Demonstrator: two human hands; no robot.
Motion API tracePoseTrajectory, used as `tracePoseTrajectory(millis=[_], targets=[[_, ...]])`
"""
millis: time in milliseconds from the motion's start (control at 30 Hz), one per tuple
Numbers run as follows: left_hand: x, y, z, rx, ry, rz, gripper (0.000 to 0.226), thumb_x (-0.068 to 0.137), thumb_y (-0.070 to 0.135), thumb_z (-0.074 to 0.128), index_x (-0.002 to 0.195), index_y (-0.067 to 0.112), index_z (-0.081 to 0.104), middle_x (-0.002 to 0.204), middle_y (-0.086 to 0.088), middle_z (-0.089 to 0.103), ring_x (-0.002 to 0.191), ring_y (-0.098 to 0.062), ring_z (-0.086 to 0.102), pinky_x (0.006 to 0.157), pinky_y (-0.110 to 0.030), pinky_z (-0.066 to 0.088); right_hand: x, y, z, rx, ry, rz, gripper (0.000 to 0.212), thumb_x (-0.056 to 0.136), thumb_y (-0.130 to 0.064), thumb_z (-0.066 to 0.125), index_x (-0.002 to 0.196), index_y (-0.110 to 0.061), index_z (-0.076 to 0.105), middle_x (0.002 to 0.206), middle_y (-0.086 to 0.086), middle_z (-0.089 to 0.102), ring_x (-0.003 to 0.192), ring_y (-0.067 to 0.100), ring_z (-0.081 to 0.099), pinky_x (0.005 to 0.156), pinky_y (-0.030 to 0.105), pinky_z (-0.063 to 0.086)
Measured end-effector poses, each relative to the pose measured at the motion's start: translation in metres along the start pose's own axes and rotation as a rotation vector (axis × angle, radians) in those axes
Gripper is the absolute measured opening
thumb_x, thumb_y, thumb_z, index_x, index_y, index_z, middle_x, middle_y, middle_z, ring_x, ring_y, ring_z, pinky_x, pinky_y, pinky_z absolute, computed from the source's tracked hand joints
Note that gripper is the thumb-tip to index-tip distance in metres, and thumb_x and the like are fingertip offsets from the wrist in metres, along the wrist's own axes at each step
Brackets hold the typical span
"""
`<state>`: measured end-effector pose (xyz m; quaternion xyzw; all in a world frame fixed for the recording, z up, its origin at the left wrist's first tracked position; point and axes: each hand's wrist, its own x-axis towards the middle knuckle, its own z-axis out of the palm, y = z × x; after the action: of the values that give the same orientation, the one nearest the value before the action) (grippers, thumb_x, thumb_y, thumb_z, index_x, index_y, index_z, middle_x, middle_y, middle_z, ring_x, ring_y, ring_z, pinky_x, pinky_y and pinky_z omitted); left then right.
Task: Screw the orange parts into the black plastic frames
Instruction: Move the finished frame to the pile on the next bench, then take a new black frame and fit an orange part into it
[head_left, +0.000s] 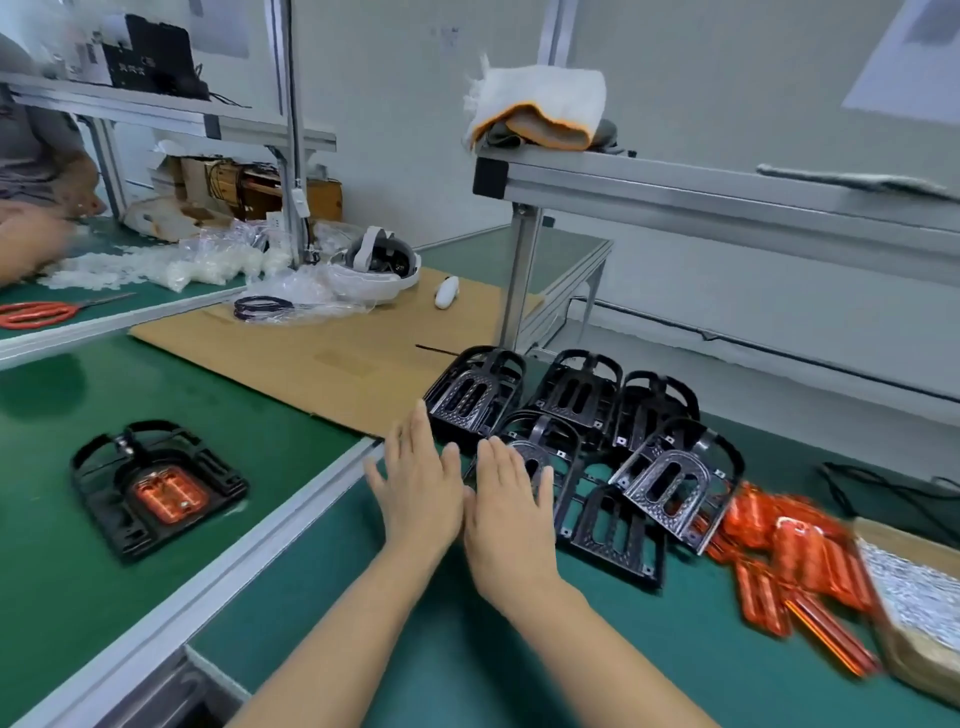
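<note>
Several black plastic frames (582, 431) lie heaped on the green table, centre right. Orange parts (789, 551) are piled to the right of them, blurred. On the left table lies one black frame with an orange part inside it (158, 488). My left hand (418, 478) and my right hand (506, 504) are side by side, palms down, fingers straight, just in front of the frame pile. The right hand's fingertips reach over the nearest frame. Neither hand holds anything.
A box of small silvery pieces (909, 597) stands at the far right. A cardboard sheet (322, 358) lies behind the hands, with a white headset (379, 265) and a cable on it. Red scissors (41, 312) lie at far left. An aluminium post (522, 275) stands behind the frames.
</note>
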<state>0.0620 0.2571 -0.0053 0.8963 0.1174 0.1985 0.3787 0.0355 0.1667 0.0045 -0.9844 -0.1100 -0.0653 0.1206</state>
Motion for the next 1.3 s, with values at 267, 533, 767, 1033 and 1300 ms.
tracePoseTrajectory(millis=[267, 533, 767, 1033, 1300], targets=[[-0.001, 0.030, 0.039, 0.044, -0.203, -0.061, 0.055, 0.101, 0.027, 0.031, 0.150, 0.012, 0.010, 0.146, -0.010, 0.039, 0.139, -0.024, 0.025, 0.115, -0.048, 0.009, -0.011, 0.053, -0.009, -0.021, 0.063, 0.159, 0.055, 0.106, -0.031, 0.020, 0.154, -0.013, -0.001, 0.163, 0.001, -0.002, 0.149, 0.015, -0.004, 0.117, 0.045, -0.012], [0.003, 0.034, 0.044, 0.105, -0.239, -0.092, 0.056, 0.101, 0.029, 0.031, 0.149, 0.009, 0.011, 0.144, -0.012, 0.044, 0.136, -0.027, 0.033, 0.114, -0.048, 0.015, -0.012, 0.064, 0.002, 0.008, -0.030, 0.256, 0.057, 0.106, -0.032, 0.020, 0.154, -0.009, -0.001, 0.163, 0.005, 0.001, 0.150, 0.019, -0.003, 0.115, 0.048, -0.015], [-0.016, 0.051, 0.047, 0.168, -0.094, 0.247, 0.049, 0.099, 0.024, 0.040, 0.145, 0.015, 0.029, 0.153, -0.002, 0.029, 0.143, -0.018, 0.018, 0.115, -0.048, 0.003, -0.016, 0.072, -0.007, 0.014, 0.046, 0.222, 0.055, 0.106, -0.029, 0.023, 0.154, -0.009, 0.004, 0.162, 0.005, 0.006, 0.149, 0.018, 0.000, 0.115, 0.048, -0.016], [-0.047, 0.075, 0.078, 0.232, -0.192, 0.563, 0.043, 0.098, 0.030, 0.042, 0.140, 0.024, 0.039, 0.150, 0.009, 0.033, 0.143, -0.014, 0.014, 0.114, -0.042, -0.001, -0.026, 0.143, -0.037, -0.115, 0.225, 0.381, 0.058, 0.100, -0.014, 0.037, 0.152, -0.013, 0.010, 0.160, 0.000, 0.013, 0.148, 0.016, 0.005, 0.116, 0.052, -0.010], [-0.032, 0.125, 0.119, 0.150, -0.410, 0.470, 0.043, 0.100, 0.019, 0.036, 0.141, 0.007, 0.029, 0.142, -0.009, 0.044, 0.128, -0.025, 0.041, 0.108, -0.039, 0.026, -0.032, 0.170, -0.036, -0.113, 0.140, 0.527, 0.059, 0.101, -0.015, 0.033, 0.153, -0.009, 0.005, 0.162, 0.006, 0.008, 0.149, 0.022, 0.004, 0.117, 0.051, -0.009]])
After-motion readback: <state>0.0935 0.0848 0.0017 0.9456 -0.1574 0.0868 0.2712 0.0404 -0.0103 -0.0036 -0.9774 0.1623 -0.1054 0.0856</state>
